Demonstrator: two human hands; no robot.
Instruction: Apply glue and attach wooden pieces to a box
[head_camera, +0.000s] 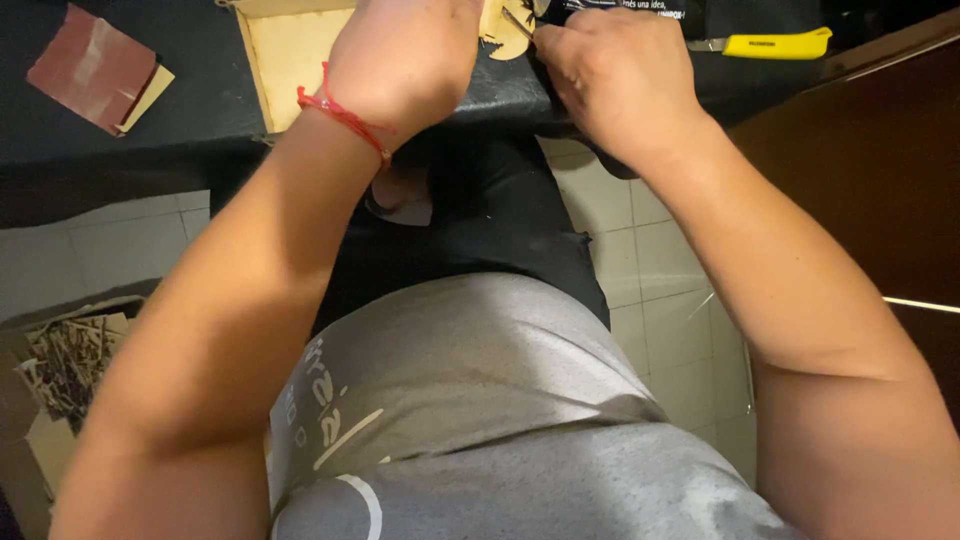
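The step in hand looks like fine work on a small wood cutout (503, 35), held up at the far edge of the black bench (150, 130). Both hands meet over it at the top of the view. The left hand (405, 60), with a red string on its wrist, is curled over and its fingers are hidden, so I cannot tell how wide it stands or what it grips. It hovers over the right edge of a pale wood panel (290, 55) lying flat on the bench. The right hand (615, 75) is bunched narrow, fingertips pinched toward the cutout, and seems to hold something thin there; what it is cannot be made out.

The cutout sits just right of the panel, between the two hands, touching or nearly touching the right fingertips. By my judgement the next move calls for a steady pinch and small, careful motion, since the piece is thin with jagged edges that could snap.

A yellow knife (775, 43) lies well to the right of the panel, beyond the right hand. A sheet of red-brown sandpaper (90, 65) lies well to the panel's left. Below the bench, left of the person's lap, a box of wood scraps (65, 355) sits on the floor.
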